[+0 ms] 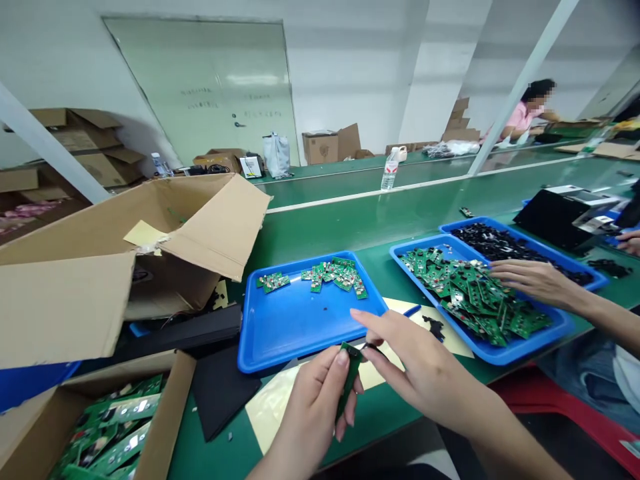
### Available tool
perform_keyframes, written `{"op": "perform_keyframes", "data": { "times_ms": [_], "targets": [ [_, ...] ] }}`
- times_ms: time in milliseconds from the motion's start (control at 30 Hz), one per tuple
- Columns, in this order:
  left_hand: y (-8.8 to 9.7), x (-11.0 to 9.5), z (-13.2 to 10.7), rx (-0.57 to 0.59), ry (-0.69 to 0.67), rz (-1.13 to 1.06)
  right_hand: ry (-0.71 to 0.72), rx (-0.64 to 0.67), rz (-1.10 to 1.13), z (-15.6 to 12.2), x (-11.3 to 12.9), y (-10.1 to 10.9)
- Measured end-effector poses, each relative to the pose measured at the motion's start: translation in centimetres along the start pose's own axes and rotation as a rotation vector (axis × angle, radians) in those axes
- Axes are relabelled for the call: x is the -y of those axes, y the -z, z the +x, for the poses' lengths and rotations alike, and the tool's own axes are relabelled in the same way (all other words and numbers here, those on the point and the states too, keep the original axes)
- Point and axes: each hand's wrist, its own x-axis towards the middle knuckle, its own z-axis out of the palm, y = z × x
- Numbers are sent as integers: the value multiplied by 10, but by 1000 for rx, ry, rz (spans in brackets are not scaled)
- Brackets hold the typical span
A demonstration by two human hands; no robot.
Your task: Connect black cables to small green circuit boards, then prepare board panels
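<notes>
Holding, left hand [310,393]: closed on a green circuit board [349,381], our thumb on its face; we have it tilted, on our side of the blue tray [280,337].
Right hand [425,363]: our thumb and a finger pinch a small dark piece [371,347] by the board's upper end; what it is, we cannot tell.
Blue tray: loose boards [340,272] along its far side.
Yellow sheet [273,413]: nearer us than the blue tray, partly behind our hands.
Heaped tray [555,333]: right of the blue tray, full of green boards; a co-worker's hand [533,280] over the pile, contact unclear.
Small box [167,420]: left of the blue tray, nearer us, more boards inside.
</notes>
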Motion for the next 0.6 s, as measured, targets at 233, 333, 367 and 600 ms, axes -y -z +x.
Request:
{"op": "perform_keyframes", "data": {
  "times_ms": [233,333,367,600],
  "targets": [
    [-2,-4,-6,22,25,-33,-84,-400,14,-4,-2,0],
    [-1,-5,-8,-18,21,5,-155,-594,165,-18,12,-3],
    [-1,-4,-8,-30,9,21,-169,-591,222,-22,17,-4],
    [6,-6,-9,-55,-229,273,-355,-282,375,-23,27,-19]
  ]
}}
